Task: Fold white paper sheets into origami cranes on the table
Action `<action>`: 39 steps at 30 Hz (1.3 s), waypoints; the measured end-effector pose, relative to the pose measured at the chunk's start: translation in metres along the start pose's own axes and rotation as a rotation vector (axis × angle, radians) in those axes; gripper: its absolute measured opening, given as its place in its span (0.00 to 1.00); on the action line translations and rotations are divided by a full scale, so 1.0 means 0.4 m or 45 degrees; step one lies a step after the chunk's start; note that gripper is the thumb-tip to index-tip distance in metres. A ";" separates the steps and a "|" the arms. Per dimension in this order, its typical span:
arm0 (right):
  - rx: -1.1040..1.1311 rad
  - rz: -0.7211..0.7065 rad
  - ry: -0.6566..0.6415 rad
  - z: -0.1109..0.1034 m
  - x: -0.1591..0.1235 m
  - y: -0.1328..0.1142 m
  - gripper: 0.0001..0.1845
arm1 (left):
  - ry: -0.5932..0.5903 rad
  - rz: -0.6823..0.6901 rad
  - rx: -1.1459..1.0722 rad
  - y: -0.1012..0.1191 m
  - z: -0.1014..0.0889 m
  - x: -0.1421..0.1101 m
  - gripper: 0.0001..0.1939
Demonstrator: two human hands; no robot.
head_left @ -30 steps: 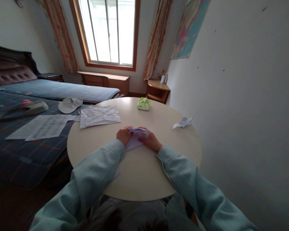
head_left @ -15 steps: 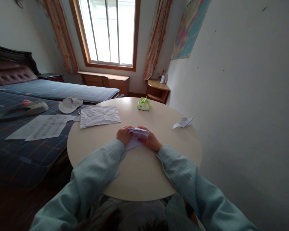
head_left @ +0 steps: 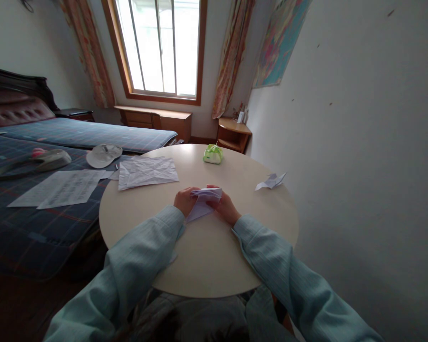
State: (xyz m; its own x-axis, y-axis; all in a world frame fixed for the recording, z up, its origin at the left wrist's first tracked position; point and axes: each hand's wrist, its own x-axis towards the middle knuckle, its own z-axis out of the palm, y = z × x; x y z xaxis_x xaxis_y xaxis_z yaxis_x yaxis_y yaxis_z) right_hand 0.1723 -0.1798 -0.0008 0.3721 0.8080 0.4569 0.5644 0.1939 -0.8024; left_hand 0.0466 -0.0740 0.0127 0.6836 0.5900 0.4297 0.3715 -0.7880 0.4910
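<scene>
Between my two hands is a folded sheet of pale lilac-white paper (head_left: 202, 205), held over the middle of the round table (head_left: 214, 256). Its upper edge shows several layers, and a flat pointed part slants down toward me. My left hand (head_left: 184, 200) is closed on the paper's left side, near the top edge. On the right side my right hand (head_left: 225, 207) grips it, with some fingers behind the paper and hidden. Both forearms wear light green-blue sleeves.
A creased white sheet (head_left: 148, 172) lies at the table's left. Toward the back stands a green tissue pack (head_left: 213, 154), and a folded paper piece (head_left: 271, 181) sits at the right. The bed (head_left: 57, 247) holds printed sheets (head_left: 62, 189) and a white cap (head_left: 104, 156).
The folded paper and my fingers have shifted slightly to the right. Its top layers stand a little more apart, and more of my right hand's fingers show behind the upper edge.
</scene>
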 end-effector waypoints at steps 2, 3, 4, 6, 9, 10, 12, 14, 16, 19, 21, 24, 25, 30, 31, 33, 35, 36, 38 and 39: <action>-0.010 0.015 0.060 -0.002 0.002 -0.003 0.23 | -0.002 -0.026 0.010 0.002 0.000 0.001 0.12; -0.016 0.035 0.086 -0.004 0.003 -0.004 0.22 | 0.001 -0.047 0.014 0.004 -0.001 0.001 0.12; -0.018 0.065 0.107 -0.006 0.004 -0.004 0.21 | 0.003 -0.066 0.017 0.006 -0.002 0.001 0.12; -0.026 0.117 0.141 -0.009 0.006 -0.002 0.19 | 0.003 -0.095 0.026 0.009 -0.005 0.001 0.13; -0.044 0.135 0.174 -0.012 0.007 0.005 0.17 | -0.012 -0.122 0.057 0.012 -0.007 0.000 0.13; -0.048 0.134 0.172 -0.012 0.007 0.006 0.16 | -0.026 -0.133 0.075 0.012 -0.007 0.000 0.14; -0.059 0.135 0.150 -0.012 0.007 0.007 0.15 | -0.075 -0.136 0.115 0.011 -0.008 -0.001 0.15; -0.079 0.135 0.122 -0.013 0.006 0.007 0.13 | -0.124 -0.098 0.132 0.010 -0.008 -0.002 0.15; -0.098 0.139 0.113 -0.013 0.006 0.008 0.12 | -0.150 -0.044 0.123 0.008 -0.008 -0.003 0.15; -0.094 0.158 0.101 -0.014 0.006 0.010 0.11 | -0.158 0.026 0.091 0.003 -0.005 -0.004 0.14; -0.095 0.167 0.076 -0.014 0.005 0.009 0.13 | -0.147 0.051 0.065 0.001 -0.003 -0.005 0.15; -0.145 0.151 0.050 -0.016 0.004 0.002 0.15 | -0.128 0.028 0.057 0.001 -0.002 -0.006 0.17; -0.167 0.144 0.047 -0.016 0.003 -0.001 0.15 | -0.131 0.008 0.069 0.002 -0.003 -0.006 0.16; -0.263 0.092 0.031 -0.014 0.002 -0.011 0.14 | -0.152 -0.037 0.106 0.008 -0.010 -0.007 0.13; -0.279 0.070 0.025 -0.013 0.002 -0.012 0.14 | -0.149 -0.038 0.110 0.008 -0.011 -0.006 0.12; -0.312 0.013 0.009 -0.011 0.002 -0.014 0.14 | -0.144 -0.031 0.116 0.004 -0.008 -0.003 0.12; -0.351 -0.027 -0.002 -0.010 0.003 -0.017 0.11 | -0.138 0.019 0.088 -0.003 -0.001 0.000 0.12; -0.374 -0.026 0.002 -0.011 0.003 -0.019 0.10 | -0.135 0.059 0.054 -0.006 0.003 0.002 0.12; -0.424 0.016 0.032 -0.014 0.003 -0.023 0.07 | -0.120 0.139 -0.042 -0.010 0.010 0.003 0.12; -0.441 0.046 0.053 -0.015 0.003 -0.026 0.06 | -0.109 0.173 -0.093 -0.010 0.013 0.003 0.13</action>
State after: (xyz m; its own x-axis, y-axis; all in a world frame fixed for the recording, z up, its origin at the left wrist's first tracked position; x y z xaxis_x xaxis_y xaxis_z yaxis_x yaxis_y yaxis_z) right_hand 0.1714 -0.1843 0.0103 0.4220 0.7862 0.4515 0.7640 -0.0403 -0.6439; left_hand 0.0490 -0.0710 0.0071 0.7767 0.4596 0.4308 0.2279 -0.8426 0.4879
